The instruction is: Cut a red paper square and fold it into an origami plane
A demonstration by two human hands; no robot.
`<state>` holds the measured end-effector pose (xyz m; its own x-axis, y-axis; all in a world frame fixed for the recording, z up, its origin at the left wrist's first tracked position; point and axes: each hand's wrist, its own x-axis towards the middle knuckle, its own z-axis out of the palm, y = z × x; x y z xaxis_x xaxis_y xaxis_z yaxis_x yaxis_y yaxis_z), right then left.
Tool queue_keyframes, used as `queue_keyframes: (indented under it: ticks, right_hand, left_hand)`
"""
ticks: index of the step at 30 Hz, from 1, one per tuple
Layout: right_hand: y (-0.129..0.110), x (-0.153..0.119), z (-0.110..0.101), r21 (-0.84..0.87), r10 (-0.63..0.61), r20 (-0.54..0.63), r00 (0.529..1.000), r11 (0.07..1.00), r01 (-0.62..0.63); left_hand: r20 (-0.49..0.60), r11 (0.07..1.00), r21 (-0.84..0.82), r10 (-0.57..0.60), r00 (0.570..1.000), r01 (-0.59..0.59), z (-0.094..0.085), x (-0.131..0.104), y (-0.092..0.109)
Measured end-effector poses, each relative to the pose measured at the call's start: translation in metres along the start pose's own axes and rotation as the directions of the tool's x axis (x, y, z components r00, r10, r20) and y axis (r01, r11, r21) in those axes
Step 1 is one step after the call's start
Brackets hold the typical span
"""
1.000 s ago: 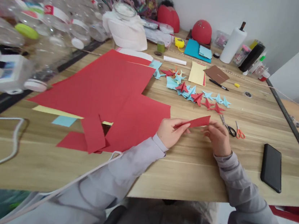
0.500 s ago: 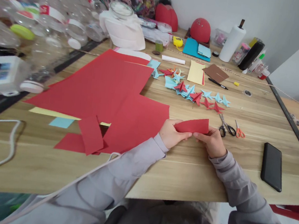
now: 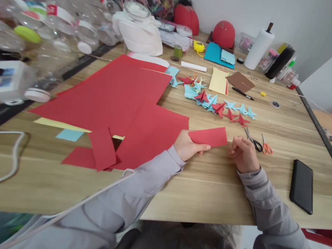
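My left hand [image 3: 188,146] grips a red paper strip [image 3: 209,136] by its left end, thumb along the lower edge. The strip is held above the wooden table. Just right of its free end is my right hand [image 3: 243,153], apart from the strip, with curled fingers and nothing visible in them. Close behind that hand lie black-handled scissors [image 3: 256,145] and orange-handled scissors [image 3: 266,148]. Large red paper sheets [image 3: 105,97] spread out to the left. In front of them lies a small red paper piece [image 3: 101,151].
Folded red and blue paper figures [image 3: 218,108] lie beyond my hands. A black phone [image 3: 303,185] is at the right. Plastic bottles [image 3: 60,18] crowd the back left. A white cable [image 3: 15,154] runs along the front left. Brown paper [image 3: 240,82] and a pen [image 3: 242,93] lie farther back.
My right hand has let go of the red paper strip and moved a little right, its fingers curling. The strip stays in my left hand, shifted slightly left and tilted.
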<state>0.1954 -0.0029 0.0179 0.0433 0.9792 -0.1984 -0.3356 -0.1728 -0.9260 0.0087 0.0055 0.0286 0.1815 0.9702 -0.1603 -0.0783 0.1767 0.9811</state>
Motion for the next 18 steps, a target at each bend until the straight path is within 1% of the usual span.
queue_keyframes:
  ticks: [1,3,5,7,9,11,13,15,18]
  right_hand:
    - [0.002,-0.001,0.002,-0.029,0.013,0.017,1.0,1.0,-0.012]
    - [0.006,-0.005,0.006,-0.098,0.054,0.116,0.992,0.994,-0.043]
    - [0.008,-0.007,0.01,-0.167,0.06,0.169,0.984,0.985,-0.032]
    - [0.007,-0.007,0.01,-0.161,0.031,0.103,0.994,0.987,-0.014]
    - [0.005,-0.006,0.008,-0.14,0.035,0.02,0.999,0.99,-0.032]
    - [0.003,-0.005,0.005,-0.127,0.056,-0.009,0.998,0.99,-0.057]
    - [0.001,-0.004,0.004,-0.132,0.07,-0.004,0.998,0.989,-0.07]
    - [0.002,-0.004,0.004,-0.146,0.077,0.014,0.997,0.986,-0.074]
    - [0.007,-0.005,0.007,-0.154,0.087,0.058,0.994,0.985,-0.077]
  left_hand:
    - [0.009,1.0,-0.005,0.001,1.0,-0.001,0.0,0.0,-0.001]
    - [0.024,1.0,-0.005,-0.007,1.0,0.007,0.002,0.001,-0.005]
    - [0.019,0.999,-0.037,-0.013,1.0,0.013,0.005,0.002,-0.008]
    - [-0.02,0.993,-0.12,-0.021,1.0,0.019,0.006,0.004,-0.01]
    - [-0.054,0.982,-0.188,-0.039,0.998,0.028,0.005,0.007,-0.011]
    - [-0.108,0.975,-0.222,-0.056,0.993,0.031,0.003,0.01,-0.011]
    - [-0.165,0.972,-0.235,-0.058,0.985,0.017,-0.001,0.013,-0.012]
    - [-0.199,0.968,-0.25,-0.038,0.979,-0.013,-0.003,0.016,-0.013]
    - [-0.245,0.939,-0.337,-0.022,0.969,-0.064,-0.001,0.019,-0.017]
